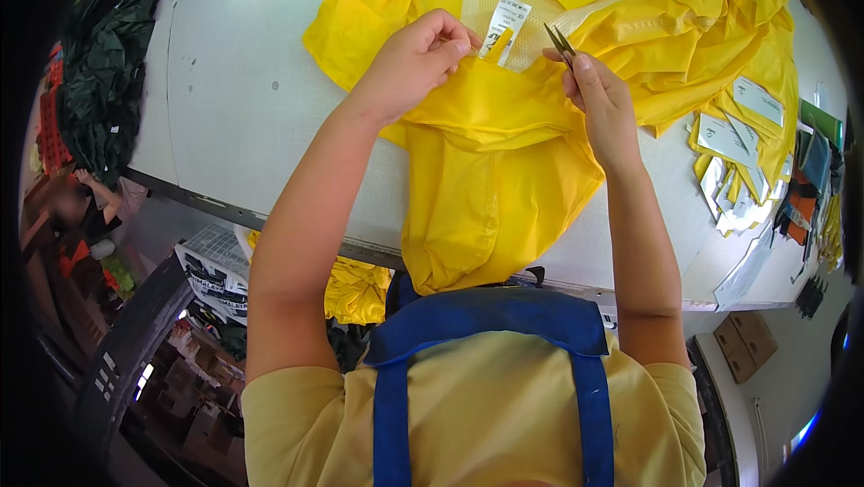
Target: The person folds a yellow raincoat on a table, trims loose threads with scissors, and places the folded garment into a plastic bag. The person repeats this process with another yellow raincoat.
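A yellow jacket (pixel 504 118) with a pale mesh lining lies spread over the table, its hood-like part hanging over the near edge. My left hand (pixel 421 59) pinches the fabric edge beside a white label (pixel 507 21), fingers closed. A small yellow loop (pixel 498 44) stands up in front of that label. In my right hand (pixel 596 91) are thread snips (pixel 560 42), their pointed blades slightly apart and aimed up and left, a short way right of the label. The tips touch no thread that I can make out.
Yellow pieces with white printed tags (pixel 733 140) are piled on the right of the table (pixel 234 64). Dark green garments (pixel 106 82) heap at the far left. Beyond the right edge hang tools and cloths (pixel 810 190). Another person (pixel 76 208) is at the left.
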Motion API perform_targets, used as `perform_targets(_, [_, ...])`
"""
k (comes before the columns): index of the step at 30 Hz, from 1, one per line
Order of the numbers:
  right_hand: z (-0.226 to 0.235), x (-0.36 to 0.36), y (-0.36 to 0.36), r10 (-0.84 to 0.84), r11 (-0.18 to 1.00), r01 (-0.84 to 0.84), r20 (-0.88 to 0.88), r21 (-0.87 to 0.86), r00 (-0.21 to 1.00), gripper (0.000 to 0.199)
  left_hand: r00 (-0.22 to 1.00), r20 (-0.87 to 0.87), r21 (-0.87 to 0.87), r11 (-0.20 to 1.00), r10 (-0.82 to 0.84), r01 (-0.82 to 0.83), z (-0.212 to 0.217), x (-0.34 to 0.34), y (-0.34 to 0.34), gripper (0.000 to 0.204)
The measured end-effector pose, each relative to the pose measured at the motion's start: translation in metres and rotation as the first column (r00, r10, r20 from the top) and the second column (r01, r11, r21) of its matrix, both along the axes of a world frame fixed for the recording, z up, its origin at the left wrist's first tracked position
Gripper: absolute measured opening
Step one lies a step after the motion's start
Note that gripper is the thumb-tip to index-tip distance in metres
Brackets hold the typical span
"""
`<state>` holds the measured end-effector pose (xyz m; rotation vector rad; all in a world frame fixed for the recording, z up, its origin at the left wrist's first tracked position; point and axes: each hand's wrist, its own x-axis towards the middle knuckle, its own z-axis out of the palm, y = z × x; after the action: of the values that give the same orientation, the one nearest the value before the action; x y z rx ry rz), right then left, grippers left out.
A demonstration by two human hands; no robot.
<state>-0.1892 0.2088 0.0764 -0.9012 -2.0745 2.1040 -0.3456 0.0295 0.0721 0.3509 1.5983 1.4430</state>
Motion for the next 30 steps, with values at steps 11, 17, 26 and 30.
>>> perform_targets(11, [0.002, -0.003, -0.009, 0.044, 0.973, -0.026, -0.071, 0.23, 0.997, 0.028, 0.605, -0.709, -0.366, 0.922, -0.363, 0.124, 0.008, 0.005, 0.006, 0.006])
perform_targets(17, [0.002, -0.007, -0.006, 0.245, 0.815, -0.188, -0.031, 0.548, 0.969, 0.027, 0.795, -0.562, -0.296, 0.953, -0.23, 0.066, 0.011, 0.007, 0.007, 0.008])
perform_targets(26, [0.006, -0.014, -0.005, 0.281, 0.776, -0.179, -0.078, 0.605, 0.956, 0.021, 0.938, -0.312, -0.246, 0.967, -0.15, 0.073, 0.005, 0.001, 0.007, 0.01])
perform_targets(30, [0.005, -0.017, -0.008, 0.276, 0.733, -0.178, -0.049, 0.656, 0.96, 0.02, 0.943, -0.29, -0.252, 0.964, -0.162, 0.088, 0.008, 0.001, 0.008, 0.011])
